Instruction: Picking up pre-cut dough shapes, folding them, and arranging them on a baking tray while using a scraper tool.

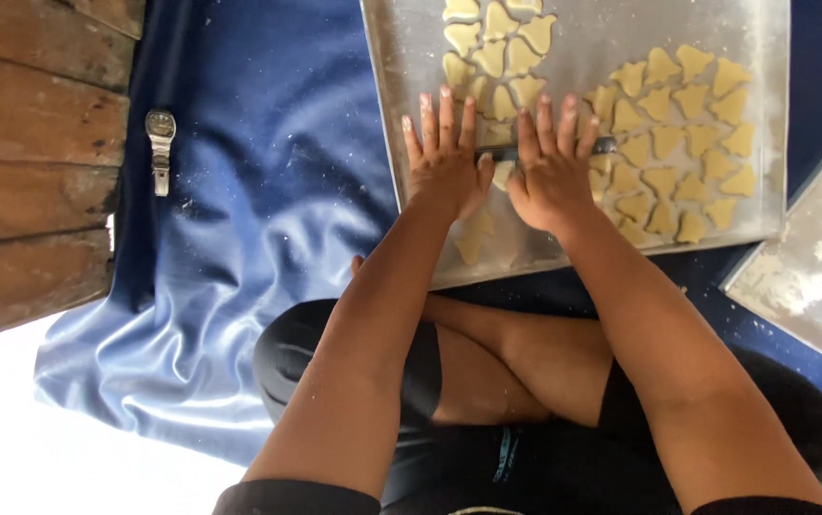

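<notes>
My left hand (444,157) and my right hand (551,162) lie side by side, palms down and fingers stretched out, on a thin dark rod (606,145) that runs across a metal baking tray (578,43). The rod shows between the hands and to the right of my right hand. Several pale yellow heart-shaped dough pieces (673,143) cover the tray's right part, and more dough pieces (497,48) sit at its top middle. A few pieces lie under and below my hands.
The tray rests on a shiny blue cloth (239,191). A metal wristwatch (160,148) lies on the cloth at the left. Wooden planks (30,162) run along the far left. A floured board (816,257) sits at the right edge. My crossed legs are below.
</notes>
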